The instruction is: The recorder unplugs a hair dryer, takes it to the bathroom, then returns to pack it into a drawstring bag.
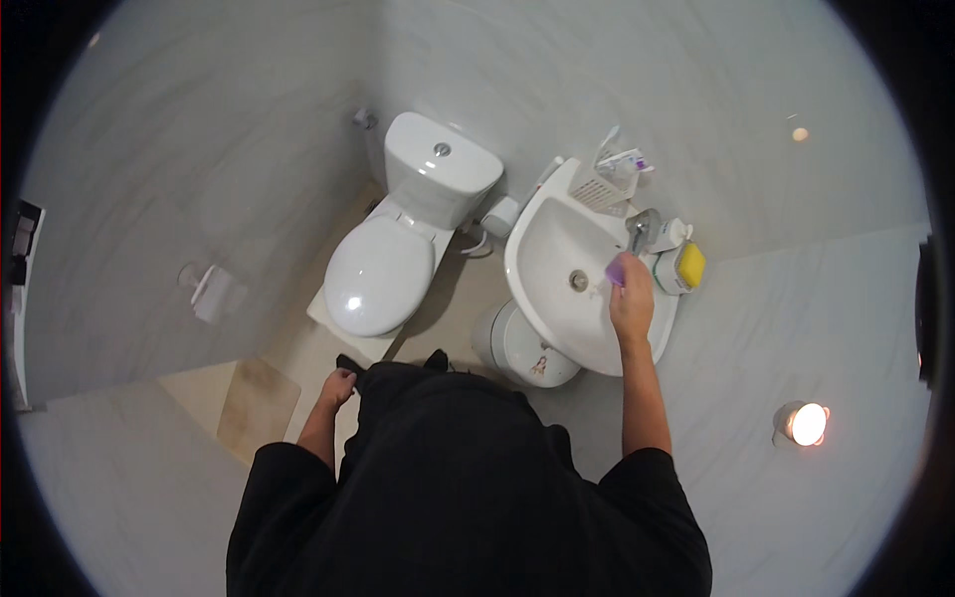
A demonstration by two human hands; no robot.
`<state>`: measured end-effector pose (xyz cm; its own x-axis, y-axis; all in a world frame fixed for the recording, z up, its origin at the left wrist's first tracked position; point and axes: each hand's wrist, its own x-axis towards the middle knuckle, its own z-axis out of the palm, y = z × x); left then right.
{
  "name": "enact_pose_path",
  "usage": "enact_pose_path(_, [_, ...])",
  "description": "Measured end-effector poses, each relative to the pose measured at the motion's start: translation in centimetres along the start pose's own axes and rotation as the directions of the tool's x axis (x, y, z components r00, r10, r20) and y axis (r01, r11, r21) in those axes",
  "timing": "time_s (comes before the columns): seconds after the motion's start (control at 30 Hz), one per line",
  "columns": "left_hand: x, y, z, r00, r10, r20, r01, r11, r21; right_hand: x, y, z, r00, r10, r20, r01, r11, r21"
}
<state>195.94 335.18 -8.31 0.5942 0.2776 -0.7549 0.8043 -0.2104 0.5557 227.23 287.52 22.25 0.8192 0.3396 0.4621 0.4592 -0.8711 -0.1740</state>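
My right hand (633, 298) reaches over the white washbasin (548, 302) and grips a small purple object (615, 270), whose kind I cannot tell. It is close to the chrome faucet (640, 227), right of the drain (578, 280). My left hand (339, 386) hangs low beside my black clothing; its fingers look curled, and whether anything is in them cannot be made out. Behind the faucet stand a white pump bottle (669, 235) and a white container (670, 272) with a yellow sponge (692, 265) on it.
A white perforated basket (597, 190) with tubes stands at the basin's back corner. The closed toilet (380, 276) is left of the basin. Partly under the basin sits a round white bin (522, 354). A toilet roll (216, 293) hangs on the left wall; a lit lamp (808, 424) is at right.
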Motion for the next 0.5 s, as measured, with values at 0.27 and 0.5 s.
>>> enact_pose_path(0.27, [-3.2,-1.1,-1.3,0.991,-0.101,-0.084,0.097,0.994,-0.05,-2.1,3.7,4.3,0.995,0.085,-0.052,-0.087,0.996,-0.024])
enact_pose_path(0.5, [-8.3,-3.5,-1.0,0.983,-0.164,-0.08,0.149,0.976,-0.159,2.1,-0.4,1.9,0.949,-0.266,-0.172,0.228,0.95,-0.212])
